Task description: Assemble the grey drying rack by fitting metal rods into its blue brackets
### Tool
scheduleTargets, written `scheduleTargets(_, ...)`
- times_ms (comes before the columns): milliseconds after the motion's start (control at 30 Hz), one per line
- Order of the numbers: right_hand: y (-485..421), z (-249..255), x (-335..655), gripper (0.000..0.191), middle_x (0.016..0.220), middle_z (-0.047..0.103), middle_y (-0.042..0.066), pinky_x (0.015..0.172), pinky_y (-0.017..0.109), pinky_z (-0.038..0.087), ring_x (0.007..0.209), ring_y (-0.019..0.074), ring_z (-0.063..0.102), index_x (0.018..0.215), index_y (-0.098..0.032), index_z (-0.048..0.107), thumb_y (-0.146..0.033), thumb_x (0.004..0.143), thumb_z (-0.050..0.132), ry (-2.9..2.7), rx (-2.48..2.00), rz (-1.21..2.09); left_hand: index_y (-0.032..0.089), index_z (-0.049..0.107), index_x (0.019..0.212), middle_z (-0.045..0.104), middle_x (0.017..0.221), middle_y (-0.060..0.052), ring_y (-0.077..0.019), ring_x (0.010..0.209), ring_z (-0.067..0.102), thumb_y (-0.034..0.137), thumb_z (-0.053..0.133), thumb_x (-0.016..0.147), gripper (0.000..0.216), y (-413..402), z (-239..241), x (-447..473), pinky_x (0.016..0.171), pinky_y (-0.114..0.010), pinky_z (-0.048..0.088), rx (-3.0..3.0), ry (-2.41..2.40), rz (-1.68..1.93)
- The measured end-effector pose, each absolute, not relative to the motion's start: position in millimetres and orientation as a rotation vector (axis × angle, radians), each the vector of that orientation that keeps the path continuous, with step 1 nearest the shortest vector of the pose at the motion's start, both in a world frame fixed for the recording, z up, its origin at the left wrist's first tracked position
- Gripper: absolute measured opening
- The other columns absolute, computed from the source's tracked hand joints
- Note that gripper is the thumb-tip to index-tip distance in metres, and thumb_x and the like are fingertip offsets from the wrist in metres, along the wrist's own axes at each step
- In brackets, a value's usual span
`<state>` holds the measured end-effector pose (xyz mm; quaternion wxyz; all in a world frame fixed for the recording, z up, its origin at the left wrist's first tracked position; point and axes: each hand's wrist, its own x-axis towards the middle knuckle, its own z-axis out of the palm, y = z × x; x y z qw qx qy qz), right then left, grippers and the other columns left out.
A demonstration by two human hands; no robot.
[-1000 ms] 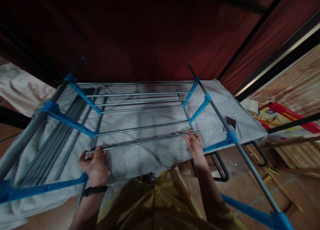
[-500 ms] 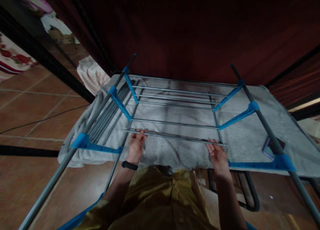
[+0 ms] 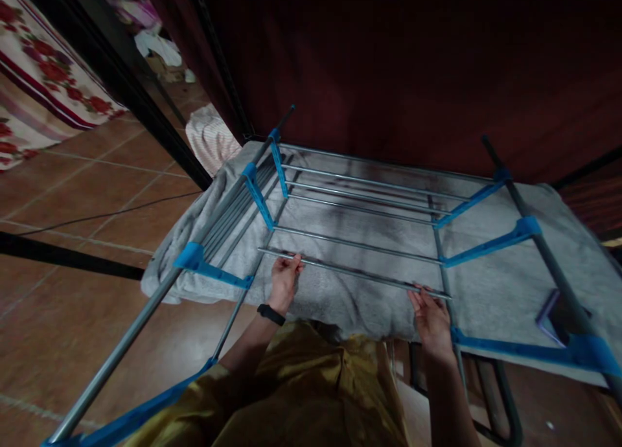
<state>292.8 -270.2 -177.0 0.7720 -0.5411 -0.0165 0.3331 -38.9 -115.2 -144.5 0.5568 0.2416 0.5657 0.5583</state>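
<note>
Both hands hold a thin metal rod [image 3: 357, 273] across the front of a rack frame, above the grey blanket. My left hand [image 3: 284, 282], below a black wristband, pinches it a little in from its left end. Close to the right end, my right hand [image 3: 431, 314] has its fingers closed on the rod. Behind it, several similar crossbars [image 3: 359, 241] span the frame between blue plastic brackets [image 3: 260, 197] on the left and more blue brackets [image 3: 490, 241] on the right. Grey side poles [image 3: 146, 317] run through the brackets.
Several loose tubes [image 3: 236, 210] lie bundled on the blanket [image 3: 321, 298] at the left. A phone-like object [image 3: 550, 317] sits beside the right pole. A dark red curtain [image 3: 389, 65] hangs behind. A thin cable [image 3: 111, 212] crosses the tiled floor, and a black bar [image 3: 72, 256] stands left.
The view has turned, so the rack appears farther right and slightly tilted. Both hands still hold the rod, in nearly the same place relative to the frame.
</note>
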Motion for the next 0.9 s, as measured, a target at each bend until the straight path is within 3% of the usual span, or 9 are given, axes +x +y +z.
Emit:
scheduleTargets(300, -270.6, -175.6, 292.6, 0.019, 0.087, 0.077, -0.001, 0.1, 0.042, 0.058, 0.087, 0.0161, 0.074, 0.08, -0.022, 0.069, -0.017, 0.069, 0.084, -0.052, -1.163, 0.733, 0.02, 0.057, 0.077, 0.064, 0.067, 0.0, -0.0148, 0.064, 0.065, 0.052, 0.09, 0.059, 0.049, -115.3, -144.6, -39.2, 0.067, -0.029, 0.052, 0.689, 1.363, 1.223)
scheduleTargets(533, -272.4, -174.3, 292.9, 0.019, 0.084, 0.075, -0.003, 0.095, 0.041, 0.061, 0.084, 0.0143, 0.073, 0.081, -0.023, 0.068, -0.019, 0.07, 0.084, -0.066, -1.159, 0.743, 0.023, 0.068, 0.075, 0.065, 0.066, -0.003, -0.0182, 0.064, 0.059, 0.046, 0.076, 0.079, 0.025, -125.8, -154.3, -41.5, 0.064, -0.03, 0.046, 1.256, 1.281, 1.082)
scheduleTargets(667, -273.2, -173.3, 290.4, 0.02, 0.084, 0.074, -0.003, 0.097, 0.043, 0.06, 0.083, 0.0147, 0.073, 0.082, -0.023, 0.068, -0.022, 0.071, 0.085, -0.098, -1.177, 0.729, 0.024, 0.074, 0.091, 0.072, 0.089, -0.008, -0.0243, 0.088, 0.065, 0.034, 0.064, 0.091, 0.014, -135.4, -150.3, -49.5, 0.085, -0.037, 0.048, 1.8, 1.31, 1.03)
scheduleTargets(833, -274.0, -172.3, 289.6, 0.022, 0.083, 0.073, -0.005, 0.102, 0.046, 0.057, 0.082, 0.0141, 0.072, 0.083, -0.024, 0.068, -0.023, 0.07, 0.085, -0.104, -1.176, 0.734, 0.021, 0.067, 0.127, 0.066, 0.128, -0.015, -0.0308, 0.122, 0.056, 0.017, 0.049, 0.096, 0.037, -131.7, -140.6, -60.0, 0.107, -0.048, 0.04, 2.448, 1.403, 0.773)
scheduleTargets(900, -274.5, -171.5, 289.9, 0.022, 0.084, 0.074, -0.005, 0.1, 0.044, 0.058, 0.081, 0.0131, 0.072, 0.084, -0.024, 0.068, -0.023, 0.071, 0.086, -0.099, -1.176, 0.747, 0.021, 0.064, 0.132, 0.063, 0.134, -0.014, -0.0295, 0.129, 0.052, 0.01, 0.046, 0.094, 0.044, -125.9, -139.2, -62.9, 0.113, -0.049, 0.036, 2.614, 1.341, 0.636)
